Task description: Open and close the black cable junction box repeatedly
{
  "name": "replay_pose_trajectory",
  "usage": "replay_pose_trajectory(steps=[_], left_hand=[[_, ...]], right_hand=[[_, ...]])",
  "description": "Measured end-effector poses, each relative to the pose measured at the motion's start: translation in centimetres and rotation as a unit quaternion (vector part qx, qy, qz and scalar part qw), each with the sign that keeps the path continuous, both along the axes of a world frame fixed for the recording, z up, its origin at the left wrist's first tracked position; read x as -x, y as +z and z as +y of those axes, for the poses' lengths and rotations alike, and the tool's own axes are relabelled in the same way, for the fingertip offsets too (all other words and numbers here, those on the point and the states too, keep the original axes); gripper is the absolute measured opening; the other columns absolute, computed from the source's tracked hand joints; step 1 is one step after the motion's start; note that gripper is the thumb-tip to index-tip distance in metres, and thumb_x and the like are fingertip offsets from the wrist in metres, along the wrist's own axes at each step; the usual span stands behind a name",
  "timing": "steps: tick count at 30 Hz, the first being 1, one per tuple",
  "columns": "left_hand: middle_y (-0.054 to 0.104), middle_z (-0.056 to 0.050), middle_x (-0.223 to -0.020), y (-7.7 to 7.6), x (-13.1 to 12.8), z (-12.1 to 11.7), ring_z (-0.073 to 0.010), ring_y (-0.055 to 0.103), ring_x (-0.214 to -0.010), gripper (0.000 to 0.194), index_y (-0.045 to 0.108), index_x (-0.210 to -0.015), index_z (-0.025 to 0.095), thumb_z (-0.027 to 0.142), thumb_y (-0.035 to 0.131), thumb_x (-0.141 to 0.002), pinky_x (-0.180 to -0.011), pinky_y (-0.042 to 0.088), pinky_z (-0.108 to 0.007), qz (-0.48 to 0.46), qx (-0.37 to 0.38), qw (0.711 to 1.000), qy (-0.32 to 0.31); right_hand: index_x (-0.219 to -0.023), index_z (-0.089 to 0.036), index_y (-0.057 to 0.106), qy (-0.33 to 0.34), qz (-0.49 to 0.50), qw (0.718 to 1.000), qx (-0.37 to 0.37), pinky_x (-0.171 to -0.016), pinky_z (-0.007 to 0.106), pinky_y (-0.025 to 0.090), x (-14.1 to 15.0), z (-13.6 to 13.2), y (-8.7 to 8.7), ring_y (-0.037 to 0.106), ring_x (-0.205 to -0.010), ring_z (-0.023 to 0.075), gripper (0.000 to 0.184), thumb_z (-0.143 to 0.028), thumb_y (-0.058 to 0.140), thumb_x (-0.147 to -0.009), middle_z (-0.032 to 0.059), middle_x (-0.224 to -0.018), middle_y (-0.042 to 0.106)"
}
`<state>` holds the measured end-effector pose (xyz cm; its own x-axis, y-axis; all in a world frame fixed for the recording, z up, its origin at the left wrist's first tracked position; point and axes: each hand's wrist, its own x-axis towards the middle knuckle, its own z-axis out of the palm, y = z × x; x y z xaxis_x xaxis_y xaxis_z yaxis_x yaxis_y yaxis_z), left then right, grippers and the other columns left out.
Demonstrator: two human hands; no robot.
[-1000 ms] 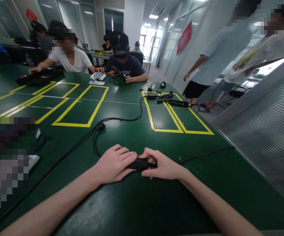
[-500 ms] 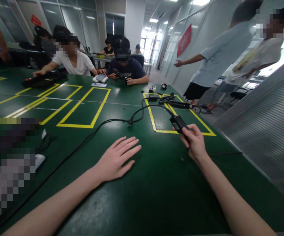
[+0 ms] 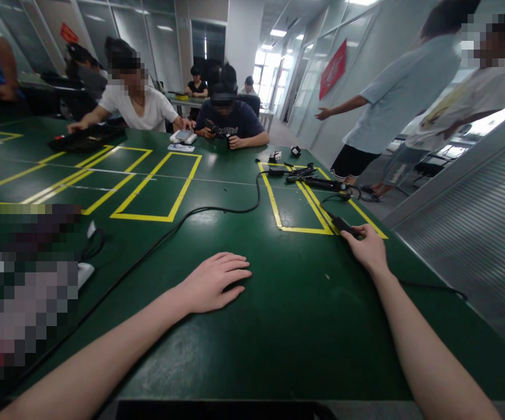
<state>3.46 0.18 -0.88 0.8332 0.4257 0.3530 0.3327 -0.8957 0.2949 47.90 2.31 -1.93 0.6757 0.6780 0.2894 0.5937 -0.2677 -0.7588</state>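
My left hand (image 3: 215,283) rests palm down on the green table (image 3: 278,326), fingers loosely apart and holding nothing. My right hand (image 3: 368,248) reaches to the right, its fingertips on a black power adapter (image 3: 344,224) that lies on the yellow tape line. A black cable (image 3: 182,219) runs from the far tools across the table to the left. Another thin cable (image 3: 436,287) trails off to the right of my forearm.
Black tools and plugs (image 3: 309,178) lie at the far end of the yellow rectangle (image 3: 298,207). People sit at the far table edge with a black tray (image 3: 86,139) and a white device (image 3: 183,137). Two people stand at the right. A blurred patch covers the left.
Both hands held the adapter together a second ago. My right hand carried it away to the right and set it down on the yellow line; my left hand let go and lies flat.
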Motion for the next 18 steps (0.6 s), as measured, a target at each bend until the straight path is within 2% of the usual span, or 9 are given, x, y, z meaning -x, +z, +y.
replay_pose_trajectory(steps=[2, 6, 10, 14, 16, 18], left_hand=[[0.07, -0.011, -0.135, 0.0, 0.0, 0.0, -0.0248, 0.062, -0.132, 0.03, 0.069, -0.128, 0.018, 0.028, 0.058, -0.102, -0.114, 0.049, -0.047, 0.0, 0.006, 1.0, 0.004], [0.072, -0.009, -0.131, 0.0, 0.1, 0.1, -0.0242, 0.064, -0.129, 0.029, 0.07, -0.127, 0.019, 0.027, 0.059, -0.102, -0.112, 0.05, -0.046, 0.001, 0.007, 1.0, 0.009], [0.073, -0.009, -0.129, 0.1, 0.1, 0.1, -0.0239, 0.065, -0.125, 0.028, 0.07, -0.125, 0.018, 0.026, 0.059, -0.101, -0.111, 0.051, -0.043, 0.006, 0.004, 1.0, 0.009], [0.074, -0.009, -0.128, -0.1, 0.1, 0.2, -0.0238, 0.066, -0.123, 0.027, 0.07, -0.124, 0.018, 0.027, 0.059, -0.101, -0.109, 0.052, -0.044, 0.009, 0.004, 1.0, 0.009], [0.074, -0.009, -0.128, -0.2, 0.2, 0.2, -0.0238, 0.067, -0.122, 0.026, 0.071, -0.123, 0.018, 0.027, 0.059, -0.101, -0.109, 0.052, -0.044, 0.01, 0.005, 1.0, 0.011], [0.074, -0.009, -0.127, -0.3, 0.2, 0.1, -0.0238, 0.067, -0.122, 0.025, 0.072, -0.121, 0.018, 0.027, 0.06, -0.101, -0.109, 0.052, -0.044, 0.009, 0.006, 1.0, 0.013]], right_hand=[[-0.083, -0.024, 0.064, -0.015, -0.049, 0.998, 0.031, -0.085, 0.045, 0.052, -0.5, 0.0, -0.3, 0.067, -0.095, 0.0334, 0.027, -0.04, 0.076, -0.065, 0.0123, -0.093, 0.073], [-0.095, -0.022, 0.069, -0.039, -0.137, 0.988, 0.066, -0.082, 0.045, 0.053, -1.3, 0.0, -1.0, 0.068, -0.092, 0.0335, 0.034, -0.043, 0.075, -0.069, 0.0135, -0.097, 0.075], [-0.104, -0.021, 0.073, -0.034, -0.146, 0.985, 0.083, -0.082, 0.045, 0.054, -1.7, 0.1, -1.4, 0.068, -0.093, 0.034, 0.041, -0.045, 0.074, -0.071, 0.0143, -0.101, 0.076], [-0.108, -0.019, 0.075, -0.017, -0.125, 0.991, 0.052, -0.084, 0.043, 0.053, -1.9, 0.2, -1.4, 0.069, -0.094, 0.0324, 0.043, -0.047, 0.066, -0.076, 0.0146, -0.102, 0.076], [-0.111, -0.016, 0.074, -0.019, -0.116, 0.992, 0.04, -0.081, 0.042, 0.054, -2.1, 0.2, -1.5, 0.07, -0.088, 0.0309, 0.048, -0.05, 0.058, -0.082, 0.0148, -0.096, 0.077], [-0.117, -0.012, 0.072, -0.022, -0.111, 0.993, 0.044, -0.075, 0.042, 0.054, -2.4, 0.2, -1.6, 0.07, -0.074, 0.03, 0.056, -0.053, 0.046, -0.089, 0.0129, -0.077, 0.074]])
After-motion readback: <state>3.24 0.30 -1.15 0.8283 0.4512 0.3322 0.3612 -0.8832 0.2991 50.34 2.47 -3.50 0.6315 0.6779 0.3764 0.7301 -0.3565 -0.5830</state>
